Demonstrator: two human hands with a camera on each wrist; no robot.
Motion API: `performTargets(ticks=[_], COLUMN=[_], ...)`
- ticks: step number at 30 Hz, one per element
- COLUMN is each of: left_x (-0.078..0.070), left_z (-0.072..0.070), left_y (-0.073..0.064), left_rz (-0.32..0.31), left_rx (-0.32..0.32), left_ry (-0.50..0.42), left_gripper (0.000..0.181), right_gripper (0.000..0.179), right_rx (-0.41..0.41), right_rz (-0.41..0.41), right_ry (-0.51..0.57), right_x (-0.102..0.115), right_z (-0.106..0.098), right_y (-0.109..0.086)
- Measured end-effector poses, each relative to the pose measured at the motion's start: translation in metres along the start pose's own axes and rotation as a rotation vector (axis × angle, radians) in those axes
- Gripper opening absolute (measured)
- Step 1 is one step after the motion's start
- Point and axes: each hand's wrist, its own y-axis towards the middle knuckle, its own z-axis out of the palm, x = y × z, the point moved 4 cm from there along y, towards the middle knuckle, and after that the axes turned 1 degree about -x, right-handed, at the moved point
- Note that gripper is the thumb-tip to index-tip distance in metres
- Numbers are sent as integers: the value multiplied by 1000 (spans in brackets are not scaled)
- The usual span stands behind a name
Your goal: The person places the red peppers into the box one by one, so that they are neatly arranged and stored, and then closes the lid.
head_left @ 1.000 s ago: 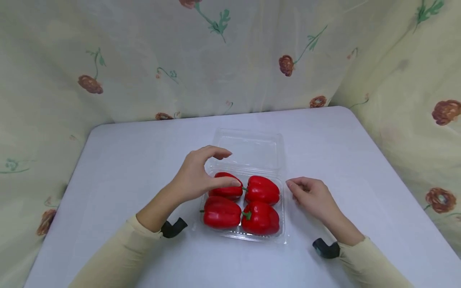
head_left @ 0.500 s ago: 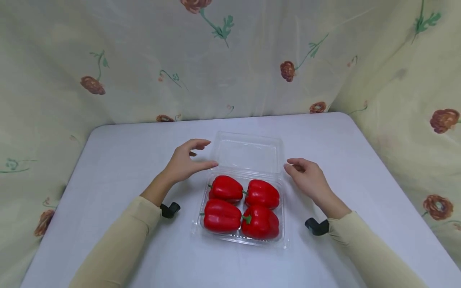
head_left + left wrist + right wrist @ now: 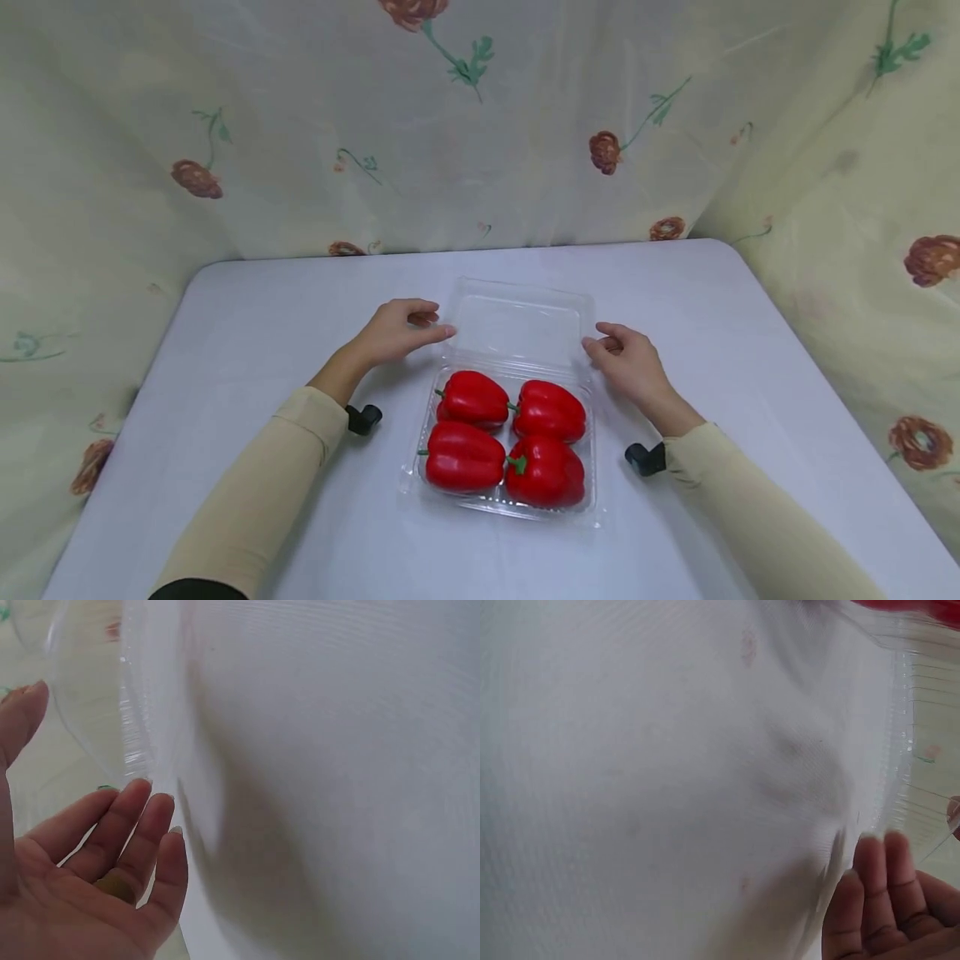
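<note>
A clear plastic clamshell box (image 3: pixel 517 512) stands on the white table, its lid (image 3: pixel 517 325) laid back on the far side. Several red bell peppers (image 3: pixel 465 457) fill its near half in two rows. My left hand (image 3: pixel 401 332) is at the lid's left edge, thumb apart from loosely bent fingers. In the left wrist view those fingers (image 3: pixel 124 847) hold nothing. Opposite, my right hand (image 3: pixel 630 360) is at the lid's right edge, with relaxed fingers (image 3: pixel 877 900) and the thumb close to the clear plastic. Whether either hand touches the lid, I cannot tell.
The white table (image 3: pixel 285 517) reaches back to a pale curtain (image 3: pixel 480 142) printed with flowers, which also hangs at both sides. A black wrist mount (image 3: pixel 363 419) sits below the left wrist, another mount (image 3: pixel 647 459) below the right.
The left hand has moved from above the peppers to the lid's left edge, its thumb and fingers drawing nearer. The right hand has slid forward along the box to the lid's right edge.
</note>
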Motion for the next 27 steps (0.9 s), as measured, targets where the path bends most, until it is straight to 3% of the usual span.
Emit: performTargets(ticks=[9, 17, 22, 27], left_x=[2, -15, -26, -39], left_z=[1, -15, -26, -35], left_y=[0, -7, -19, -38], left_rz=[13, 85, 125, 192], left_rx=[-4, -62, -76, -71], left_ry=[-46, -135, -165, -222], left_gripper=[52, 42, 46, 47], right_gripper=[50, 48, 43, 38], right_rx=[-42, -109, -152, -180], right_rz=[-68, -169, -261, -363], right_ry=[52, 138, 130, 222], right_x=[4, 14, 27, 37], right_z=[-1, -15, -23, -32], right_y=[0, -11, -27, -48])
